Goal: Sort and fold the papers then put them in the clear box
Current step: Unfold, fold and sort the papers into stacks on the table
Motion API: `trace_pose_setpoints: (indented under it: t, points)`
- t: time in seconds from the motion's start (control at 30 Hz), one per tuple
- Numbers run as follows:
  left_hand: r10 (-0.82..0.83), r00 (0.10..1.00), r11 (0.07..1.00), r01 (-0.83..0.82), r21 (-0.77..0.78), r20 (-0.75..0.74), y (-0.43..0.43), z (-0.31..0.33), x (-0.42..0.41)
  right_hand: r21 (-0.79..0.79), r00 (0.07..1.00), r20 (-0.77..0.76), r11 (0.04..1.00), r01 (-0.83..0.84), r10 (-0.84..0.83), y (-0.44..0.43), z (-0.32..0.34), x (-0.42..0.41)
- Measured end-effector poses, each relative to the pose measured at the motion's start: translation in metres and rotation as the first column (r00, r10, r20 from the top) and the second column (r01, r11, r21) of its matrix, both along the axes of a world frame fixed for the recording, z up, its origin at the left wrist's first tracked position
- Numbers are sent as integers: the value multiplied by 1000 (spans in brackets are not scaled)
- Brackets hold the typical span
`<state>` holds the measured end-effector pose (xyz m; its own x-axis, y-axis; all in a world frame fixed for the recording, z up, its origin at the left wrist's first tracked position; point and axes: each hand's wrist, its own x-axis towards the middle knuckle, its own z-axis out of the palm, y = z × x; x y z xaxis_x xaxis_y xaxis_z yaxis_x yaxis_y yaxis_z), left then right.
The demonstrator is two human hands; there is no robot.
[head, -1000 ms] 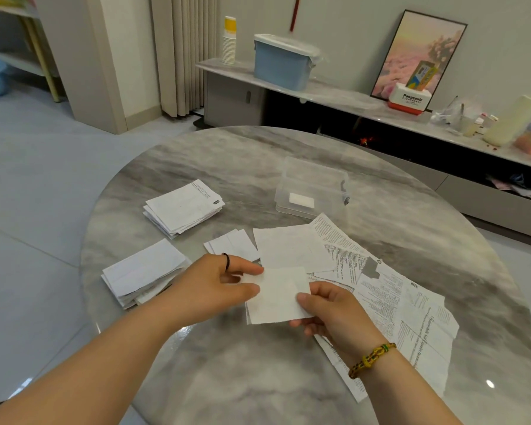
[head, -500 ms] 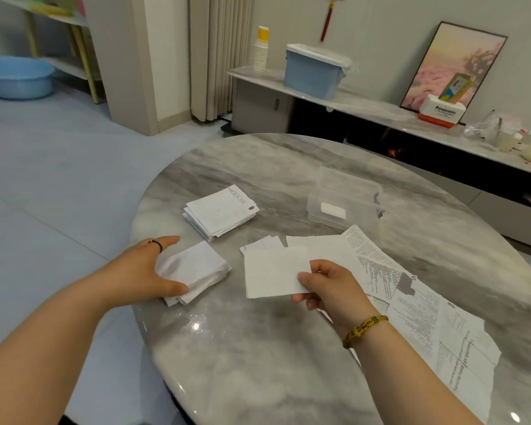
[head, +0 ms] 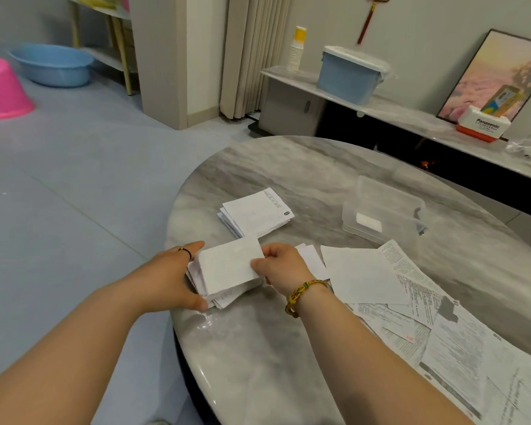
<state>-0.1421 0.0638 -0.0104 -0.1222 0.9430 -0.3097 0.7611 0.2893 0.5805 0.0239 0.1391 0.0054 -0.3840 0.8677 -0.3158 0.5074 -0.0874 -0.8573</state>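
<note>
Right grip [head: 284, 265] pinching folded paper [head: 230, 262], left grip [head: 166, 277] clasping stack [head: 227, 299] beneath, forearms converging

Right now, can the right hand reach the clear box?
Probably yes: only flat papers lie between the clear box and the right hand, which pinches a folded sheet; the left hand grips the stack.

Glossy grey marble table [head: 288, 348]; matt white folded papers [head: 230, 265]; clear, seemingly plastic box [head: 383, 207].
</note>
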Motion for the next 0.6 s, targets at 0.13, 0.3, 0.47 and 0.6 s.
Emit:
trace_pose_setpoints:
  t: [0.13, 0.3, 0.47, 0.6]
  points:
    - [-19, 999, 1000, 19, -3, -39, -1, 2, 4, 63, 995, 88, 997, -43, 38, -1, -10, -7]
    - [-44, 995, 999, 43, -15, -92, 0, 4, 10, 107, 988, 148, 993, -47, 31, -7, -15, -11]
    - [-39, 990, 999, 33, -43, -136, 1, 6, 19, 166, 981, 196, 985, -42, 9, -10, -18, -14]
    - [-16, 966, 1000, 11, -20, -256, 1, 1, 38, 212, 967, 253, 976, -41, -14, -12, -21, -14]
